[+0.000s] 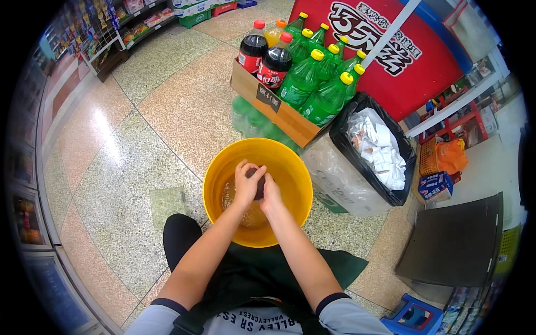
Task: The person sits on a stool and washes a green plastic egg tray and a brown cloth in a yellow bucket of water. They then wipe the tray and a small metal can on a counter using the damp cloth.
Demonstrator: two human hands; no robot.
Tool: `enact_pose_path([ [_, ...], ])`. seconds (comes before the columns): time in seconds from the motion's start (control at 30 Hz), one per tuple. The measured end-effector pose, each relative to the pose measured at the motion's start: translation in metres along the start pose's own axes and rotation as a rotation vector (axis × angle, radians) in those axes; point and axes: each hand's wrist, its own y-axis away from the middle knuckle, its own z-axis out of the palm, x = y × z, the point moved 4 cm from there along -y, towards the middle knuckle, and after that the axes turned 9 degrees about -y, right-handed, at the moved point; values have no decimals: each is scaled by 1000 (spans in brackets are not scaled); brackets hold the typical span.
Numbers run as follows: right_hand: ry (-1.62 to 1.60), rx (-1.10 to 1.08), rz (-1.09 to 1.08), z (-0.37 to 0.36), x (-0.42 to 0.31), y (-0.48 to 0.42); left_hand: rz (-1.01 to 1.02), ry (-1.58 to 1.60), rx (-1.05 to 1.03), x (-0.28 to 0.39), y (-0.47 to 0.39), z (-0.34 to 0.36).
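Note:
A yellow plastic bucket (295, 190) stands on the floor between my knees, with a little clear water in its bottom. Over its middle, my left hand (248, 182) and my right hand (270, 193) are cupped together around a dark brown, rounded object (259, 188). Its kind cannot be told, since the fingers cover much of it. The left fingers lie across its top, and the right hand wraps its right side. A dark green apron (268, 272) covers my lap below the bucket.
A cardboard tray (276, 106) of soda bottles stands beyond the bucket. Right of it is a black-lined bin (339, 138) full of crumpled paper. A blue plastic stool (412, 318) is at lower right, glass-fronted coolers (29, 217) at left, snack shelves (148, 21) at upper left.

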Motion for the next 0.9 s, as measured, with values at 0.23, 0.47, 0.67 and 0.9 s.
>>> enact_pose_path([
  [0.23, 238, -232, 312, -2, -14, 33, -48, 176, -201, 14, 5, -17],
  [0.47, -166, -232, 181, -3, 2, 2, 315, 145, -105, 54, 20, -17],
  [0.67, 43, 100, -318, 5, -6, 11, -569, 722, -135, 2, 18, 4],
  [0.9, 1317, -102, -1202, 36, -25, 66, -1132, 1186, -804, -49, 35, 29],
])
